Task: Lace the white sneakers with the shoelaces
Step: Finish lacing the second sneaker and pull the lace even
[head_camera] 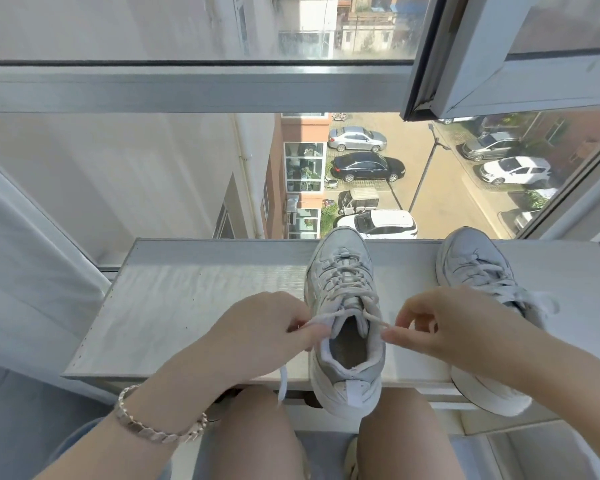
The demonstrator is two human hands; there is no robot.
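**Both Hands on the Laces at a Window Ledge**

A person seated at a high window works on a white sneaker [347,306] that stands on the pale window ledge [187,306], toe pointing toward the glass and heel overhanging the near edge above bare knees. The left hand [267,336] pinches one end of the shoelace [321,320] between thumb and fingertips just left of the shoe's open collar, and the loose tail [283,382] hangs below the hand past the ledge's edge. The right hand [440,327] pinches the other lace end [374,318] just right of the collar, its remaining fingers curled. The lace crosses through the eyelets over the tongue. A second white sneaker [471,265], laced, stands to the right on the same ledge, partly behind the right forearm. A metal link bracelet [153,424] circles the left wrist. Through the glass, parked cars [368,166] line a courtyard far below, and a grey window frame [187,88] crosses the view above.
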